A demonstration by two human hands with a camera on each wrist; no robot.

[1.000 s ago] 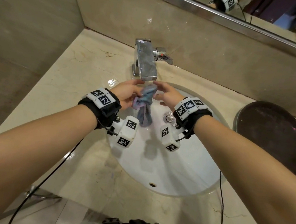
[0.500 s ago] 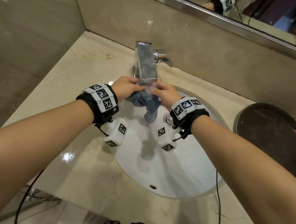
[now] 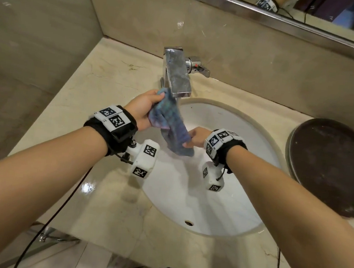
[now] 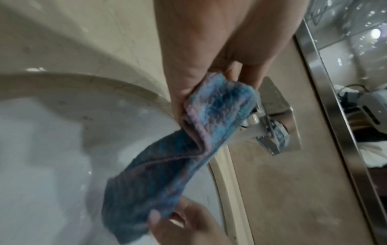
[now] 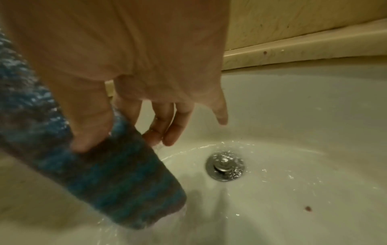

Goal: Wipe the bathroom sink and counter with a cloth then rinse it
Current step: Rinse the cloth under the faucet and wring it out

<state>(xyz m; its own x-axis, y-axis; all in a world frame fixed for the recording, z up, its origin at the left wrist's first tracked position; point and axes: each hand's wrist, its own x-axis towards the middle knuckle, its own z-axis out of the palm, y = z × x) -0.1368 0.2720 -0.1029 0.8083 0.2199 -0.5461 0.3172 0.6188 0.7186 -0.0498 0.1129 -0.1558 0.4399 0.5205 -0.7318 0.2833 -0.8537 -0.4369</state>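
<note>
While the left hand (image 3: 144, 109) grips the upper end of the cloth (image 3: 173, 125) beside the faucet (image 3: 177, 73), the right hand (image 3: 195, 138) pinches its lower end between thumb and forefinger, the other fingers hanging loose. Stretched slantwise between them over the sink (image 3: 218, 213), the cloth is a terry weave of blue and teal with purplish bands and a pale purple hem (folded over on itself lengthwise), and it looks dark and soaked toward its lower end. From the right wrist view, water trickles off that lower end and off the fingertips (image 5: 169, 140), spreading over the white basin around the chrome drain plug (image 5: 225, 165).

Set under a beige marble counter (image 3: 112, 80) with thin dark veins, the oval basin has an overflow hole near its front. Beige stone walls meet at the back left corner, and a steel-framed mirror (image 3: 312, 23) runs above. A round dark tray (image 3: 330, 166) sits on the counter to the right. Square black-and-white coded markers cover both wristbands (image 3: 112, 118); no readable writing shows.
</note>
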